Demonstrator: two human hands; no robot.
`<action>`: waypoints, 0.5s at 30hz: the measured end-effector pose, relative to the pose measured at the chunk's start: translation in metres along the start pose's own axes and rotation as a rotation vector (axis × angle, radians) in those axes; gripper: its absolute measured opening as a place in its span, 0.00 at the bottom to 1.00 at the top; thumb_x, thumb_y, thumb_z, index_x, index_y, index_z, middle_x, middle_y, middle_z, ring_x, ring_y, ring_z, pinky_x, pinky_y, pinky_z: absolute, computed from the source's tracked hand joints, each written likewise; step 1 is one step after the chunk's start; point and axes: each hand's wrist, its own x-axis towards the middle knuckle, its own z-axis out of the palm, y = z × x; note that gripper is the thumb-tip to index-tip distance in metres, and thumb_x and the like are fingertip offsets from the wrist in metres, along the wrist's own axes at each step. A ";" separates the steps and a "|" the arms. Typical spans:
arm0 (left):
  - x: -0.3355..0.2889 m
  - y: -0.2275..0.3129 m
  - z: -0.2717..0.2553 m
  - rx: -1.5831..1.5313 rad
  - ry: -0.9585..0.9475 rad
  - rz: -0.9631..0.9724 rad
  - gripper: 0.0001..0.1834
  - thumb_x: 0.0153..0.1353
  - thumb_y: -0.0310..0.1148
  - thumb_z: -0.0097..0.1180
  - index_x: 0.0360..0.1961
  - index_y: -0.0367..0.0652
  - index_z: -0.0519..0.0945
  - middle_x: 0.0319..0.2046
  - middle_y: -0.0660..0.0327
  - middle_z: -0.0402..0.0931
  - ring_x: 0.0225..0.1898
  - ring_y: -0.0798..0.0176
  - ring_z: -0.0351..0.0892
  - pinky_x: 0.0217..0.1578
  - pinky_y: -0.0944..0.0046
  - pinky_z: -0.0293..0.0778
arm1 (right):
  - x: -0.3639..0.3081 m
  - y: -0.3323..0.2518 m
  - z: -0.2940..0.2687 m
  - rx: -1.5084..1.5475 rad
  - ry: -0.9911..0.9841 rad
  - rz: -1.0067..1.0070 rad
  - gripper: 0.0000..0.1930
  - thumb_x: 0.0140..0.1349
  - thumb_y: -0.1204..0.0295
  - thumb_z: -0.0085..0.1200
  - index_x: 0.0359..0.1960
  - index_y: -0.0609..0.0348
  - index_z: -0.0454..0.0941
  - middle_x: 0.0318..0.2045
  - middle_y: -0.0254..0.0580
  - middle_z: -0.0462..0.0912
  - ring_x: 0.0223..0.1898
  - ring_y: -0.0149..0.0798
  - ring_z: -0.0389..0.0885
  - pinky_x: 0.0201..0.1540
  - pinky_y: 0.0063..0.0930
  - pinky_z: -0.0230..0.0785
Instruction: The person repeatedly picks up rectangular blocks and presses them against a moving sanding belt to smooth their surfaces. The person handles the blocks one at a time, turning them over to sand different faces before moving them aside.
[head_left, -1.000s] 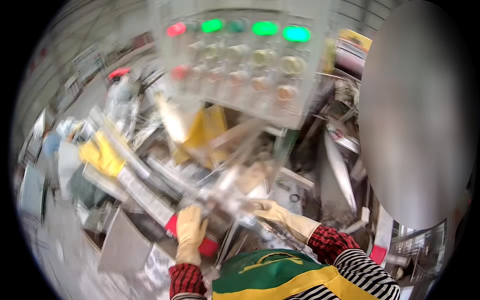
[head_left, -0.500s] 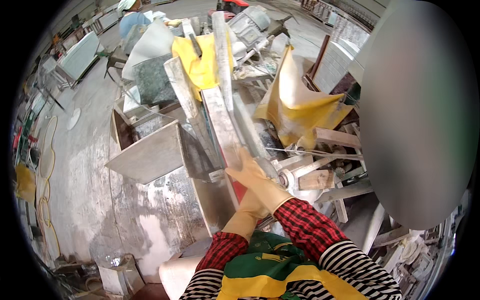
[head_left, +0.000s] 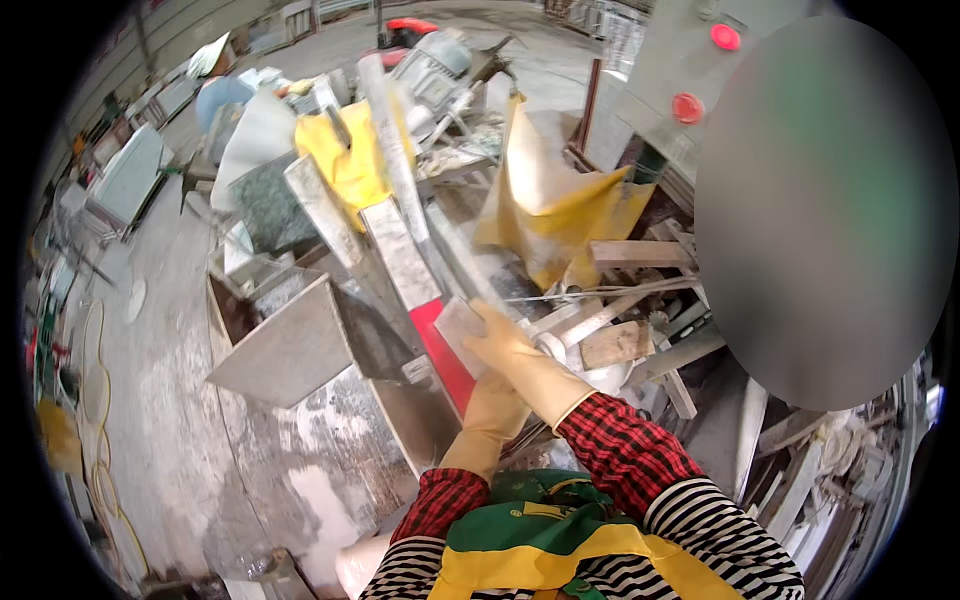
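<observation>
My right hand (head_left: 512, 350), in a cream rubber glove, grips the right edge of a flat pale slab (head_left: 459, 326). The slab sits tilted over a red strip (head_left: 438, 342) on a long narrow bench. Below and partly behind the right wrist is my left hand (head_left: 494, 408), in a matching glove. Its fingers are hidden, so what it holds does not show. Beyond the red strip, a whitish plank-like surface (head_left: 400, 250) runs to a yellow sheet (head_left: 345, 160) draped at the far end.
Left of the bench stands an open box of grey panels (head_left: 290, 340). A yellow-stained sheet (head_left: 550, 190) hangs at the right, above loose wood offcuts (head_left: 615, 343). A grey panel with red buttons (head_left: 686, 108) rises behind. Another person (head_left: 220, 95) is at the far left.
The slab now shows apart from the bench's pale surface, and more of the red strip is exposed. My view has turned right, bringing the red buttons into sight.
</observation>
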 end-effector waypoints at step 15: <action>-0.028 0.008 0.028 0.720 -0.056 0.520 0.26 0.49 0.35 0.62 0.49 0.35 0.76 0.53 0.44 0.73 0.56 0.38 0.68 0.61 0.42 0.59 | -0.383 0.251 -0.131 1.496 1.016 0.573 0.16 0.70 0.68 0.49 0.56 0.59 0.76 0.50 0.41 0.83 0.47 0.38 0.82 0.44 0.31 0.74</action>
